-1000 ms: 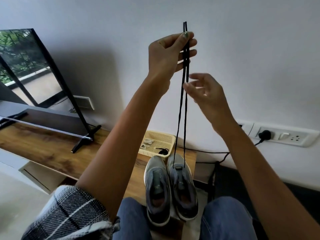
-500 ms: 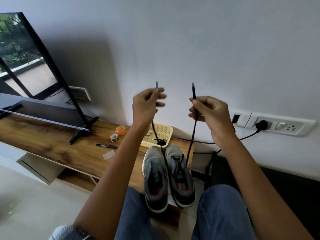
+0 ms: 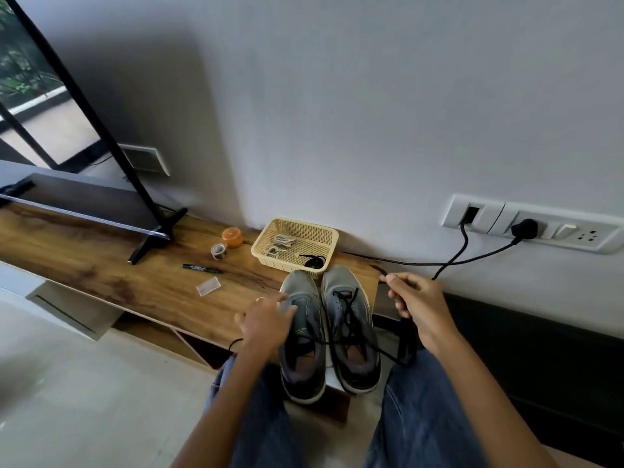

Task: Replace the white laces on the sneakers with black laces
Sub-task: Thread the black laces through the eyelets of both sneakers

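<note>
We see two grey sneakers side by side at the near end of the wooden worktop (image 3: 101, 261), toes toward the wall, between the person's knees. The right sneaker (image 3: 353, 332) has a black lace (image 3: 346, 319) threaded through its front eyelets, w/ both ends running out loose; the left sneaker (image 3: 302, 339) shows no lace that we can make out. The right hand (image 3: 418, 305) is raised just right of the right sneaker, fingers curled round one end of the black lace, which runs from the hand down past the shoe's right side & back toward the eyelets. The left hand (image 3: 266, 320) lies at the left sneaker's outer side, fingers stretched over its toe area & touching it; a black lace end pokes out under the wrist, but whether the hand actually pinches it we can't tell, since the palm is turned away from us. Behind the sneakers, touching or nearly touching their toes, sits a cream plastic basket (image 3: 324, 231) w/ white laces (image 3: 278, 246) in its left half & a coiled black lace (image 3: 314, 261) in its near right corner. Left of the basket: an orange round tub (image 3: 232, 237), a small tape roll (image 3: 218, 250), a black marker (image 3: 202, 268) & a small clear packet (image 3: 208, 286), all apart from each other. Further left a TV (image 3: 50, 96) stands on its black foot. On the wall at right, a white switch panel (image 3: 533, 222) w/ a black plug and cables trailing along the wall behind the right hand.
</note>
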